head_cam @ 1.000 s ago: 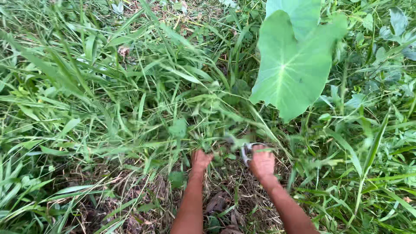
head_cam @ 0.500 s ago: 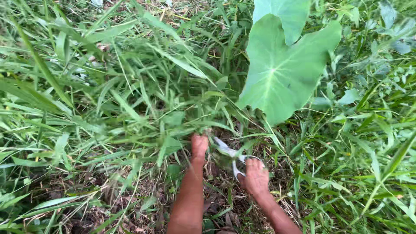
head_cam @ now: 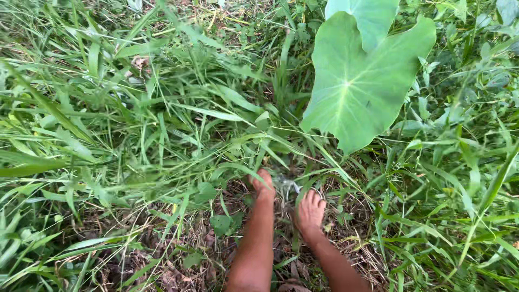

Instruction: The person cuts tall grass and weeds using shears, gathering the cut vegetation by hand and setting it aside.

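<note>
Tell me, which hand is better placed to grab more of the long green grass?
Probably the left hand. It already reaches into the base of the long green grass blades. The right hand sits lower, over dry brown litter, near a small blurred metal tool below the big heart-shaped green leaf.

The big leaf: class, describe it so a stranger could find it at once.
Look to the upper right of the tall grass, above the two hands. The big leaf is broad, heart-shaped and smooth, with a pale midrib; everything around it is narrow blades.
</note>
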